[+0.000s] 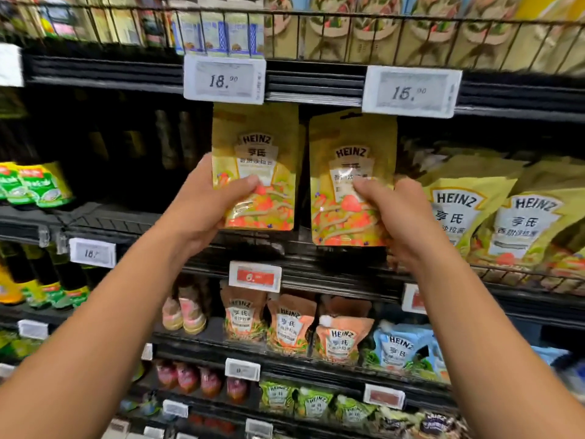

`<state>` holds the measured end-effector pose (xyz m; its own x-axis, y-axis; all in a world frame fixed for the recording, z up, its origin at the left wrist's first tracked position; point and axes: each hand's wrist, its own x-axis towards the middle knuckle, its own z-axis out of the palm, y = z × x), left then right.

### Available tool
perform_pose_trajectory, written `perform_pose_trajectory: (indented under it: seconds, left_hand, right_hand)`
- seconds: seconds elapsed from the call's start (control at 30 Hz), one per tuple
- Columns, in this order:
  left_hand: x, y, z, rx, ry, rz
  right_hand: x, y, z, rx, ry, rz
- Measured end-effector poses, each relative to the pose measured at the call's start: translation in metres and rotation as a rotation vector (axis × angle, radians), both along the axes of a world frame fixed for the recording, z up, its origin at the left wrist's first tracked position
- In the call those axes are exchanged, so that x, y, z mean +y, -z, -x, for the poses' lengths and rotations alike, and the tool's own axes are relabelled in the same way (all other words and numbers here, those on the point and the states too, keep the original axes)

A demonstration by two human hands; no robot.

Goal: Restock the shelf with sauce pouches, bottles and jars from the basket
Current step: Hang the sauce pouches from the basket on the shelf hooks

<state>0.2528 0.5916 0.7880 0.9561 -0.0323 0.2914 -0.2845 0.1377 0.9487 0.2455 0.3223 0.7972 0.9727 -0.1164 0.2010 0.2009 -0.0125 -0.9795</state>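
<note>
My left hand [202,204] grips a yellow Heinz sauce pouch [256,144] by its lower left side, thumb across the front. My right hand [399,210] grips a second, matching yellow pouch [351,144] by its lower right side. Both pouches are upright, side by side, in front of the middle shelf [316,251]. Whether their bottoms touch the shelf I cannot tell. More of the same yellow pouches [519,217] stand on that shelf to the right. The basket is out of view.
Price tags [223,79] [411,91] hang on the shelf edge above the pouches. Dark bottles [171,141] fill the shadowed left of the middle shelf. Orange pouches [294,324], a blue pouch [399,346] and green pouches [313,403] sit on lower shelves.
</note>
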Motion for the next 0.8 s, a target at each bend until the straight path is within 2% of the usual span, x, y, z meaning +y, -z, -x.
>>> perform_pose_trajectory:
  seconds: [0.17, 0.33, 0.47, 0.63, 0.8]
  left_hand:
    - [0.006, -0.008, -0.036, 0.088, -0.094, -0.031]
    - [0.012, -0.008, -0.056, 0.019, -0.144, -0.244]
    - [0.018, -0.006, -0.068, 0.083, -0.197, -0.361]
    - [0.012, -0.005, -0.074, -0.008, -0.098, -0.391]
    - [0.013, -0.004, -0.087, -0.055, 0.004, -0.540]
  right_hand:
    - [0.005, -0.011, -0.021, -0.007, 0.186, 0.050]
    - [0.007, -0.009, -0.035, 0.038, 0.223, 0.145]
    - [0.012, -0.001, -0.045, 0.020, 0.211, 0.138]
    - [0.016, -0.001, -0.055, 0.120, 0.234, 0.050]
    - [0.018, 0.001, -0.053, 0.085, 0.158, 0.063]
